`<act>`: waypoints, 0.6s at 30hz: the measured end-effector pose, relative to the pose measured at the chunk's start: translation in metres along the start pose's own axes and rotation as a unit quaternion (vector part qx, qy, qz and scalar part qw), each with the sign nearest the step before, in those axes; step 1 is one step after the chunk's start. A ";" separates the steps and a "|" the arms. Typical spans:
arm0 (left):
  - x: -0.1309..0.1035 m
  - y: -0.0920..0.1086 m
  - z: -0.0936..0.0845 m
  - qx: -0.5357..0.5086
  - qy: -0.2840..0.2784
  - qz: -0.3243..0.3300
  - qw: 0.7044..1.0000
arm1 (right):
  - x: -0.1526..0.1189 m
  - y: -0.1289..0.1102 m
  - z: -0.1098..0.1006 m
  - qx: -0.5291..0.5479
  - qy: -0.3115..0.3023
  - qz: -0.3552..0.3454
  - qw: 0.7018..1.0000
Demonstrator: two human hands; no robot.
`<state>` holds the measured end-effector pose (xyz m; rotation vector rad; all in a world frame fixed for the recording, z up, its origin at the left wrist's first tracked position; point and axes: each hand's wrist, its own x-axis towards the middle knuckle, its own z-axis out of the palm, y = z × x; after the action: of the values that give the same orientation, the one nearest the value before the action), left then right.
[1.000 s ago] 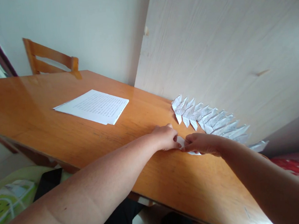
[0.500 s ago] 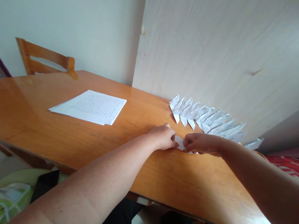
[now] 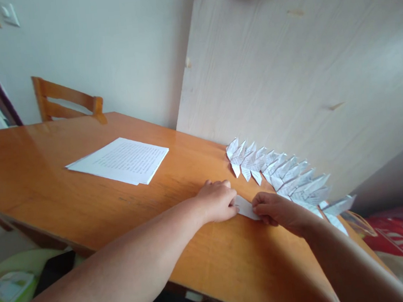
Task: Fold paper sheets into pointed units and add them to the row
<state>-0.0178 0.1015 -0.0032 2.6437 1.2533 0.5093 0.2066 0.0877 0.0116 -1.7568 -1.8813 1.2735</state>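
Note:
A small folded piece of white paper (image 3: 245, 208) lies low over the table between my two hands. My left hand (image 3: 217, 200) has its fingers curled closed on the paper's left end. On the other end, my right hand (image 3: 271, 209) pinches the paper between thumb and fingers. Just beyond my right hand stands a row of several folded paper pieces (image 3: 289, 173) with pointed tips, printed with text. Both ends of the held paper are partly hidden by my fingers.
A stack of printed sheets (image 3: 120, 161) lies on the wooden table (image 3: 97, 213) to the left. Behind the folded row rises a pale wooden panel (image 3: 268, 68). A wooden chair (image 3: 68, 98) stands at the far end. Red bags (image 3: 391, 237) sit off the table's right side.
The view has tilted up, so everything sits lower in the picture. My hands are slightly farther apart, with more of the paper showing between them.

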 end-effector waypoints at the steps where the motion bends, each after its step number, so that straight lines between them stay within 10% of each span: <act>1: -0.001 0.000 0.001 0.006 0.010 0.012 1.000 | -0.001 0.000 0.001 0.024 0.010 -0.008 1.000; 8: -0.003 0.000 0.005 0.026 0.048 0.063 0.997 | 0.012 0.009 0.007 -0.059 0.286 -0.100 0.951; 18: -0.003 -0.002 0.004 0.056 0.055 0.044 0.996 | 0.002 0.019 0.026 -0.087 0.216 -0.127 0.964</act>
<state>-0.0193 0.1001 -0.0084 2.8095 1.2357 0.6243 0.2001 0.0764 -0.0177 -1.6374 -1.9155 0.5900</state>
